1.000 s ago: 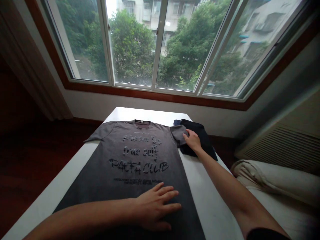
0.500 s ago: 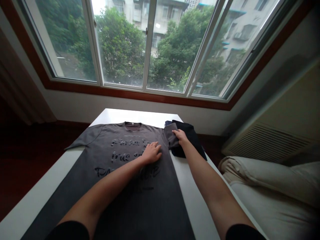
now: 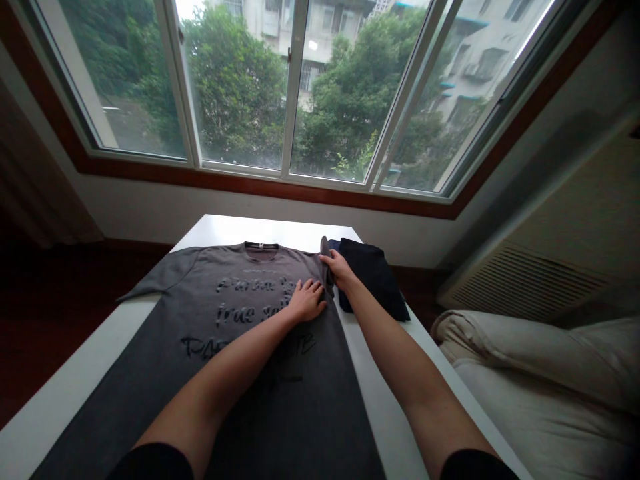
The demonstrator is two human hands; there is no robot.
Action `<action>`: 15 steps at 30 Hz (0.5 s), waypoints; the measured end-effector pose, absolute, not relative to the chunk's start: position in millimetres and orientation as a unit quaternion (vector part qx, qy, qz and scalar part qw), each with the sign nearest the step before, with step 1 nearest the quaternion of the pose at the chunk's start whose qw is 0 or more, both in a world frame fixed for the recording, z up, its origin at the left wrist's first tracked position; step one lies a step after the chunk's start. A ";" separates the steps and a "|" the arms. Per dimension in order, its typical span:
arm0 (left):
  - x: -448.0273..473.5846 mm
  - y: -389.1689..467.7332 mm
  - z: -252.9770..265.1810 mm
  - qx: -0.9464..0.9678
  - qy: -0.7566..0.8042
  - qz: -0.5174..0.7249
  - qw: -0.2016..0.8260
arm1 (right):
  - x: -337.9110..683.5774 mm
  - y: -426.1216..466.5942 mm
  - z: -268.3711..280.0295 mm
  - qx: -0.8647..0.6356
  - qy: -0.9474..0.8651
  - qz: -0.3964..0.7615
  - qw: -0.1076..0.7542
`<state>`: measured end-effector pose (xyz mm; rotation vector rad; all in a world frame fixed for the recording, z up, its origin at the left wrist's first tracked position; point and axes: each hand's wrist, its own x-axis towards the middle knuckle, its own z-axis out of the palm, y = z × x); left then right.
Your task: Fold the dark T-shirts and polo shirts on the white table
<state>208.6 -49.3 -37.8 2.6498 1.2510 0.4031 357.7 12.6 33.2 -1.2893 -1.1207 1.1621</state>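
Observation:
A dark grey T-shirt [image 3: 200, 393] with black lettering lies spread face up, its neckline toward the window. My left hand [image 3: 306, 301] rests on its chest near the right side, fingers stretched out and holding nothing. With my right hand [image 3: 340, 268] I pinch the shirt's right-side sleeve [image 3: 325, 247], which stands raised on edge above the shoulder. Just right of that hand lies a pile of folded dark clothes [image 3: 373, 273], black on top with some navy blue showing beneath. Part of the lettering is hidden under my left forearm.
The white table [image 3: 280, 230] carries the shirt and the pile, its far edge close to the wall under the window [image 3: 240, 100]. A beige padded cover or bedding [image 3: 540, 373] sits along the right side. A curtain [image 3: 40, 173] hangs at left.
My right hand has lifted the sleeve and moved left with it, from over the dark pile toward the shirt's shoulder. My left hand stays on the chest, almost unmoved.

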 end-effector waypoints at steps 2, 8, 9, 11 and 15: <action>182.9 -43.0 -35.1 0.879 0.446 0.152 0.072 | 345.2 13.1 23.1 -0.530 -0.496 0.499 0.473; 112.6 -24.9 -23.2 0.771 0.599 0.208 0.061 | 326.0 20.6 -5.1 -0.632 -0.614 0.295 0.370; 107.9 -25.3 -23.0 0.763 0.606 0.217 0.061 | 325.4 22.9 -7.5 -0.653 -0.631 0.227 0.350; 105.2 -29.6 -25.4 0.781 0.582 0.220 0.061 | 325.1 27.0 -11.6 -0.676 -0.661 0.127 0.302; 115.0 -41.4 -35.8 0.874 0.459 0.148 0.069 | 324.8 32.1 -24.2 -0.676 -0.708 0.053 0.196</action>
